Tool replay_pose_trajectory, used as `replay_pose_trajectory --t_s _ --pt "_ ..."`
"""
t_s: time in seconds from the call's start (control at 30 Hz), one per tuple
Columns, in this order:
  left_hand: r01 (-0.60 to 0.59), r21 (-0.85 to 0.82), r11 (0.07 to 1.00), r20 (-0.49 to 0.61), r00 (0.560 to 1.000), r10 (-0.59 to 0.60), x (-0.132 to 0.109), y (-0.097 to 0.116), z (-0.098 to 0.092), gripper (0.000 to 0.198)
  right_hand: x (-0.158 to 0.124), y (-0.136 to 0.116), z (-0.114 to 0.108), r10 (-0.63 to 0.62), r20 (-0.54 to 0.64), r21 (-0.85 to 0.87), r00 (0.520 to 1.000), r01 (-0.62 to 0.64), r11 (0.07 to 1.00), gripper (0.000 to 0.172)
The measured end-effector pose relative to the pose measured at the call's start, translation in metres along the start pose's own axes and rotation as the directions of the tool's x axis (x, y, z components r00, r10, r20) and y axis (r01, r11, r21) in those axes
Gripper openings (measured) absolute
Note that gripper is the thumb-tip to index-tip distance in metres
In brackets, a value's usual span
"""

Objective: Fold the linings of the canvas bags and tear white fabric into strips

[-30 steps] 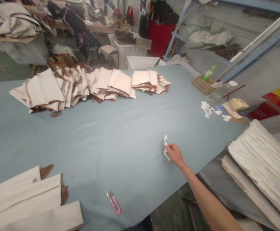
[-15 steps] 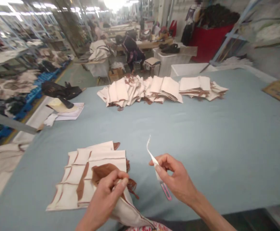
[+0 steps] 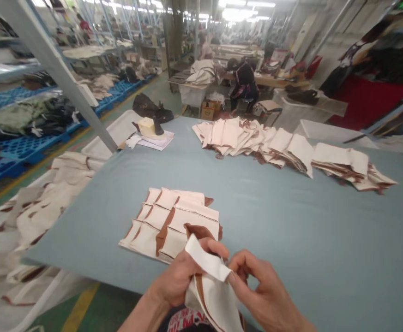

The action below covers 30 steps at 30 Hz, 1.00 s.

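My left hand (image 3: 178,279) is closed on a cream fabric piece (image 3: 215,297) with brown edging, which hangs down toward my lap. Across that hand lies a short white strip (image 3: 206,262), its lower right end pinched by the fingers of my right hand (image 3: 261,288). Whether the left fingers also grip the strip I cannot tell. Both hands are close together over the front edge of the table. Just beyond them, overlapping cream panels (image 3: 183,216) with brown lining lie flat in a layered stack. The small pink-looped item is not visible now.
A blue-grey table (image 3: 146,170) spreads out before me. Along its back lies a long row of cream and brown pieces (image 3: 256,140). Papers (image 3: 158,140) and a yellow block (image 3: 149,128) sit at the far left corner. Left of the table, a white bin (image 3: 49,295) holds more fabric.
My right hand has come left to my left hand, bringing the white strip over the fabric piece. The pink-looped item has gone from sight. The view has turned left.
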<state>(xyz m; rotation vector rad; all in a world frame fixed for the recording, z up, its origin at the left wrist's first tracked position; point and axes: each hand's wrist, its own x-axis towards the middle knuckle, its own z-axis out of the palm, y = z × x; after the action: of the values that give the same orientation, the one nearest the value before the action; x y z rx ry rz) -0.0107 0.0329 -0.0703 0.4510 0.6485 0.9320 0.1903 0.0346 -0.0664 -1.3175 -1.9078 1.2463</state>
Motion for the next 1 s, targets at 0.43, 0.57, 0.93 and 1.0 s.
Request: replay_pose_trajectory --t_s 0.43,0.57,0.93,1.0 --pt "-0.148 0.450 0.881 0.101 0.988 0.115 -0.009 0.025 0.018 0.041 -0.006 -0.004 -0.005 0.041 -0.146 0.093 0.989 -0.027 0.995 0.010" --pt "-0.140 0.596 0.791 0.114 0.989 0.090 -0.007 0.028 0.029 0.033 -0.009 -0.001 -0.018 -0.180 -0.307 -0.015 0.935 0.184 0.983 0.014" --pt "-0.274 0.782 0.560 0.210 0.962 0.178 -0.005 0.020 0.031 0.012 0.000 -0.045 -0.007 -0.630 -0.167 -0.288 0.759 0.573 0.767 0.036" --pt "-0.268 0.782 0.563 0.214 0.963 0.162 -0.006 0.018 0.033 0.008 0.001 -0.045 -0.004 -0.642 -0.154 -0.277 0.751 0.591 0.758 0.036"
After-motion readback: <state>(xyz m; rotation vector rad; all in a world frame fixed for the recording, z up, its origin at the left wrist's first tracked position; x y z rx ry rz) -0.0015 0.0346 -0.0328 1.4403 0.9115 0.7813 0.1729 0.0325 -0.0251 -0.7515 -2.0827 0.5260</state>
